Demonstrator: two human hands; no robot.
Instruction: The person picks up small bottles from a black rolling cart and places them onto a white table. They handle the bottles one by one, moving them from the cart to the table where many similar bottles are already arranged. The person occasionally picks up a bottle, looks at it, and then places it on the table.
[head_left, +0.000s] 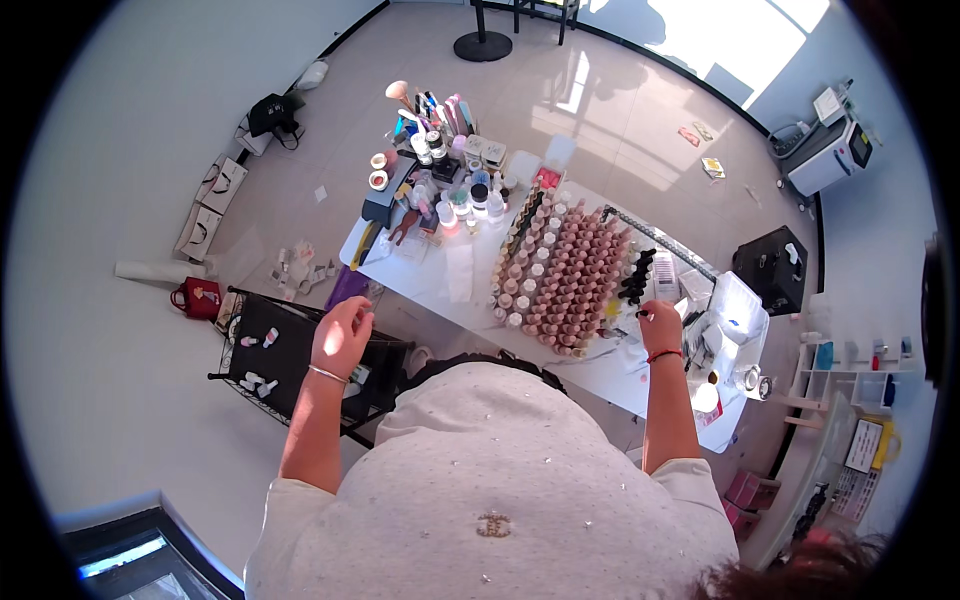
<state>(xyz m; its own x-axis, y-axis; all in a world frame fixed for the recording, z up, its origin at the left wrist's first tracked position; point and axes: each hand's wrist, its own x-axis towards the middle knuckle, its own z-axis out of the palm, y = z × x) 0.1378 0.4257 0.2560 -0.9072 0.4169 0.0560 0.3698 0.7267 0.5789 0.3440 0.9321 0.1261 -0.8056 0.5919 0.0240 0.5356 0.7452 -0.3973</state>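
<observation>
My right hand (661, 327) is at the right part of the white marble-patterned table (487, 315), its fingers closed around a small black item (643, 313), mostly hidden by them. Just beyond it stands a short row of black bottles (637, 276). To its left, many pinkish-brown nail polish bottles (577, 277) stand upright in close rows. White-capped bottles (535, 270) form a line along their left side. My left hand (343, 337) hovers above the black metal cart (300, 352), fingers loosely bent and apart, with nothing visible in them.
On the cart's top lie several small white bottles (259, 384). Jars, brushes and a grey-blue device (388, 193) crowd the table's far left. A clear plastic box (739, 304) and a glass jar (748, 377) stand at the right. A black case (771, 268) is on the floor.
</observation>
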